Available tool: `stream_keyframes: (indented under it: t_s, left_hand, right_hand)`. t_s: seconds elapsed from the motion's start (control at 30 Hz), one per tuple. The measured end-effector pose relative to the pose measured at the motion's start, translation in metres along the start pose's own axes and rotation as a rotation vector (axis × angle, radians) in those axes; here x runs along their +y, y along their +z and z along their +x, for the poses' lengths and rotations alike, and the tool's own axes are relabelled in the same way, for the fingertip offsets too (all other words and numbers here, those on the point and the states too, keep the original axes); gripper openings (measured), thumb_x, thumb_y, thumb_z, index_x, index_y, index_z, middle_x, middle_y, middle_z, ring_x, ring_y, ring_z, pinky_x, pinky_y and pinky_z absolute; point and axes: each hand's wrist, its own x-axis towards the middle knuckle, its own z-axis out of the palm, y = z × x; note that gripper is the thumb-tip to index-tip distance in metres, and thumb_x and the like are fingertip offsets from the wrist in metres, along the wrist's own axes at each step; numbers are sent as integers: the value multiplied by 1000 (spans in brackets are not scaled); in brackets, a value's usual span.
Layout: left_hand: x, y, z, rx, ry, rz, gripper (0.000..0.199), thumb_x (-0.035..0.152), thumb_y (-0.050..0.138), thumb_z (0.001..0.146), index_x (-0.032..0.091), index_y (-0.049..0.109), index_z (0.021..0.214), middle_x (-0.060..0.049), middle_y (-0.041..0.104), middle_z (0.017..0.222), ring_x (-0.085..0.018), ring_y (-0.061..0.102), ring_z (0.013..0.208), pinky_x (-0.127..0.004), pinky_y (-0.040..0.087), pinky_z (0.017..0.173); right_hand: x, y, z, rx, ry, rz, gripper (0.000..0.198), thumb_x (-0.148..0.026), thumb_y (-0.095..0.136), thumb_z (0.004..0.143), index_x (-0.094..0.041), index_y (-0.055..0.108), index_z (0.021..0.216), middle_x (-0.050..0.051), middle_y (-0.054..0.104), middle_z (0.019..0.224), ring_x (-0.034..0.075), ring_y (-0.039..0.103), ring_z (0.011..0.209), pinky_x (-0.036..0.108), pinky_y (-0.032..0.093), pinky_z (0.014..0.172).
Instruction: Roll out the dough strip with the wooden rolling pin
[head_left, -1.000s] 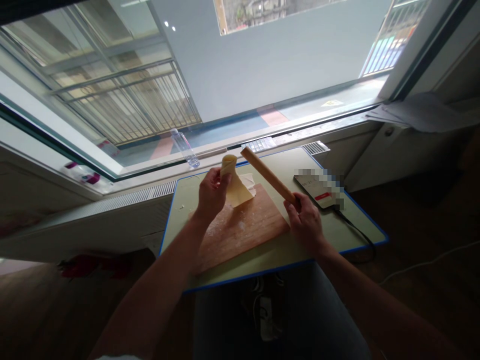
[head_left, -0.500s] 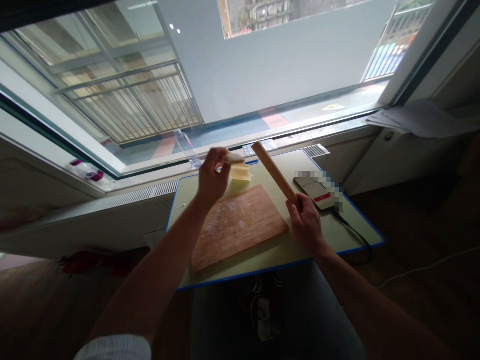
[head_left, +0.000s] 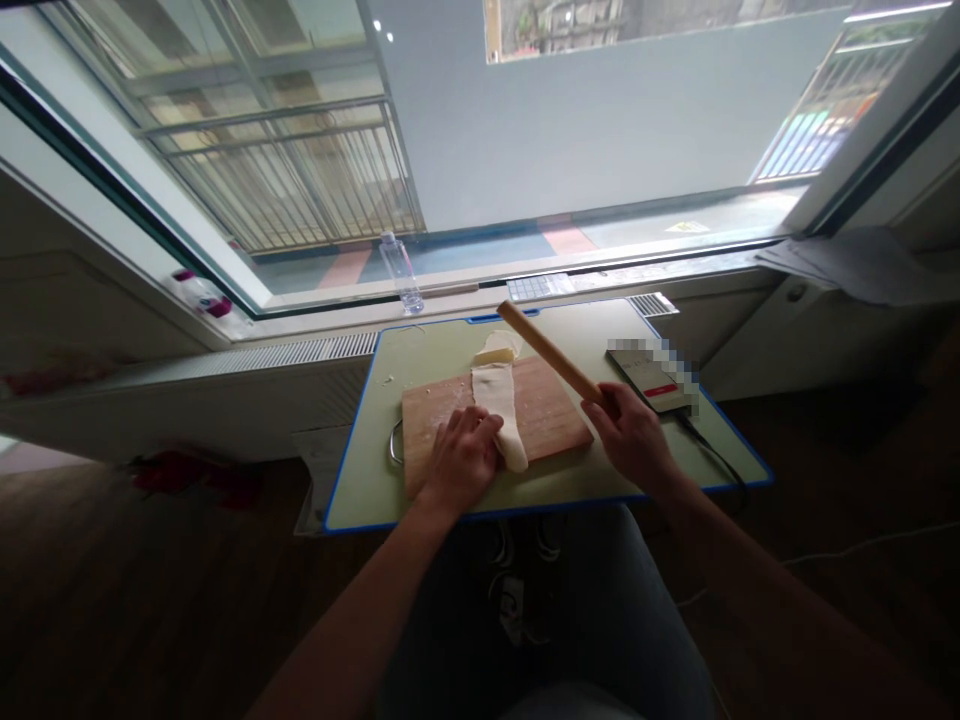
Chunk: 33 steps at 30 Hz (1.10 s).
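A pale, flat strip of dough (head_left: 495, 390) lies lengthwise across the wooden cutting board (head_left: 551, 410), its near end folded or thickened at the board's front edge. My left hand (head_left: 466, 445) is at that near end, fingers curled and thumb over the dough's left side. In my right hand (head_left: 634, 430) is a plain wooden rolling pin (head_left: 547, 350), gripped by one end and raised at a slant over the board's right side. Just beyond the board sits a small heap of pale yellowish dough sheets (head_left: 499, 347). White flour traces show on the board.
The small table (head_left: 360, 490) has a blue rim. A phone (head_left: 652, 375) with a black cable lies at its right. On the window sill stand a clear plastic bottle (head_left: 403, 275) and a white gridded object (head_left: 536, 287). A radiator grille (head_left: 315, 350) runs behind.
My left hand has come from the heap toward me, and the dough strip now lies stretched over the board. The right hand still holds the rolling pin up. The view has shifted slightly.
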Motion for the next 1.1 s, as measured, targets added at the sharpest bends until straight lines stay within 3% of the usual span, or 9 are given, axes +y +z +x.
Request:
stream_keyframes:
  t_s: [0.17, 0.5, 0.73, 0.83, 0.97, 1.03, 1.1]
  left_hand:
    - [1, 0, -5, 27, -150, 23, 23, 23, 56, 102, 30, 74, 115, -9, 74, 118, -32, 63, 115, -49, 51, 95]
    - [-8, 10, 48, 44, -211, 58, 21, 21, 54, 102, 29, 71, 113, -7, 79, 109, -32, 66, 117, -51, 47, 100]
    - [-16, 2, 7, 88, -189, -70, 22, 16, 59, 98, 28, 75, 106, -4, 80, 122, -28, 65, 124, -49, 44, 116]
    - [-26, -15, -5, 185, -228, -104, 27, 12, 57, 94, 26, 76, 108, -4, 80, 124, -26, 67, 124, -47, 46, 116]
    - [-27, -40, 3, 460, -304, -80, 25, 24, 55, 101, 21, 71, 119, -9, 76, 126, -27, 65, 125, -44, 48, 115]
    - [-23, -44, 16, 437, -295, -38, 23, 31, 54, 104, 22, 71, 118, -9, 76, 124, -27, 65, 123, -43, 48, 112]
    - [-21, -40, 30, 291, -293, 28, 23, 37, 54, 106, 24, 72, 111, -8, 77, 119, -28, 66, 119, -43, 49, 107]
  right_hand:
    - [-14, -10, -1, -171, -84, -103, 33, -51, 65, 92, -25, 72, 113, 4, 77, 89, 25, 70, 80, 35, 48, 71]
    - [-25, 3, 1, -179, -44, -107, 36, -52, 66, 93, -25, 73, 115, 5, 79, 92, 27, 71, 84, 37, 49, 73]
    - [-20, -5, -8, -240, -49, -140, 34, -51, 67, 93, -26, 73, 115, 4, 79, 91, 27, 72, 84, 35, 48, 71]
    - [-24, -12, -5, -313, -139, -161, 30, -48, 67, 95, -26, 75, 114, 5, 80, 94, 26, 72, 85, 35, 49, 72]
    - [-30, -11, 12, -390, -352, -236, 26, -43, 69, 97, -25, 77, 115, 8, 80, 104, 29, 72, 98, 38, 52, 85]
    - [-31, -4, 27, -407, -419, -257, 28, -43, 69, 99, -26, 78, 118, 8, 80, 110, 30, 71, 105, 40, 52, 92]
    - [-33, 5, 42, -441, -431, -261, 27, -41, 70, 99, -27, 78, 120, 7, 80, 113, 29, 70, 108, 40, 51, 94]
